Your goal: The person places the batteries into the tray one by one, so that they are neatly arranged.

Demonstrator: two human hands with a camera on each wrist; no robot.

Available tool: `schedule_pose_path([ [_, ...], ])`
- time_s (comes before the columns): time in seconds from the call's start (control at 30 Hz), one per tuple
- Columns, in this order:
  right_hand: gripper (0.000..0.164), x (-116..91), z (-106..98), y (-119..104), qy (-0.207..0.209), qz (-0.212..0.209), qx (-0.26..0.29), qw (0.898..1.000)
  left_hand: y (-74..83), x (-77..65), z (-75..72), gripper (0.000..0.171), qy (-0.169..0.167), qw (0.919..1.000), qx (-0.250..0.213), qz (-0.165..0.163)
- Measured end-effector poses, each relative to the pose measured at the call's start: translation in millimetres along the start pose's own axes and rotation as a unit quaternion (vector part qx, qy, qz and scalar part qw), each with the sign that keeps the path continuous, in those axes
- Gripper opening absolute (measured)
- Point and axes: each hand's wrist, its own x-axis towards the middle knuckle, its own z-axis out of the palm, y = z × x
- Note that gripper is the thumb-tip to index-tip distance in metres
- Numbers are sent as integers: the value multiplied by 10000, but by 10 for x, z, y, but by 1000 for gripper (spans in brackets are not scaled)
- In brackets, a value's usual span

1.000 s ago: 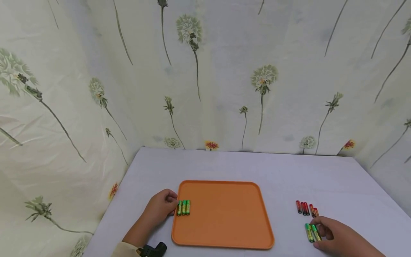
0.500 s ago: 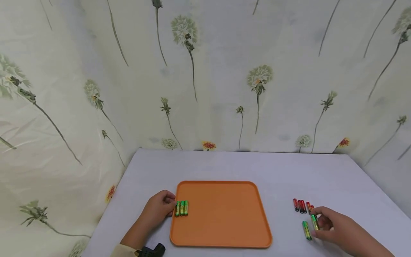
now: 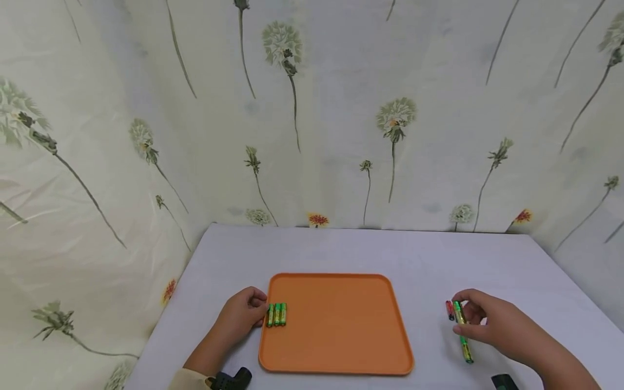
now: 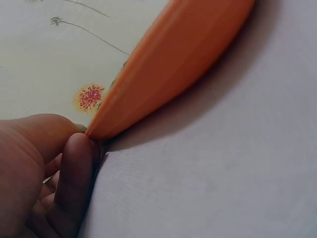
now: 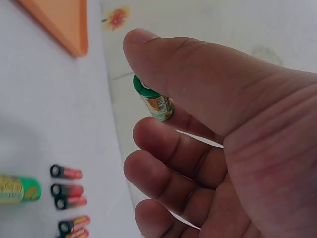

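At the orange tray's (image 3: pixel 341 330) left edge, my left hand (image 3: pixel 239 314) pinches the rim between thumb and finger. Three green batteries (image 3: pixel 277 314) lie side by side on the tray next to that hand. To the right of the tray, my right hand (image 3: pixel 497 323) holds a green battery (image 5: pixel 157 106) between thumb and forefinger, raised over the table. Another green battery (image 3: pixel 467 351) lies on the table just below. Several red and black batteries (image 5: pixel 68 191) rest in a row in the right wrist view; in the head view the hand covers most of them, leaving one red battery (image 3: pixel 449 310) showing.
A white cloth covers the table (image 3: pixel 370 249), with a flower-patterned curtain (image 3: pixel 336 108) behind it and along the sides. Black wrist devices show at the bottom, one on the left (image 3: pixel 233 379) and one on the right (image 3: pixel 504 382).
My right hand has picked one green battery up from beside the other and carried it left and away from me, over the red ones. The left hand stays at the tray's rim.
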Motion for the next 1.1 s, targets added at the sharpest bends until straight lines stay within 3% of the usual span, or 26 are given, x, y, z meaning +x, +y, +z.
schedule_pose_path([
  [0.53, 63, 235, 30, -423, 127, -546, 372, 9977, 16, 8, -13, 19, -1, 10000, 16, 30],
  [0.97, 64, 471, 117, -727, 18, -659, 662, 9956, 28, -7, -3, 19, 18, 10000, 13, 7],
  [1.1, 61, 527, 111, -820, 84, -902, 685, 9935, 39, -15, -14, 20, 31, 10000, 24, 34],
])
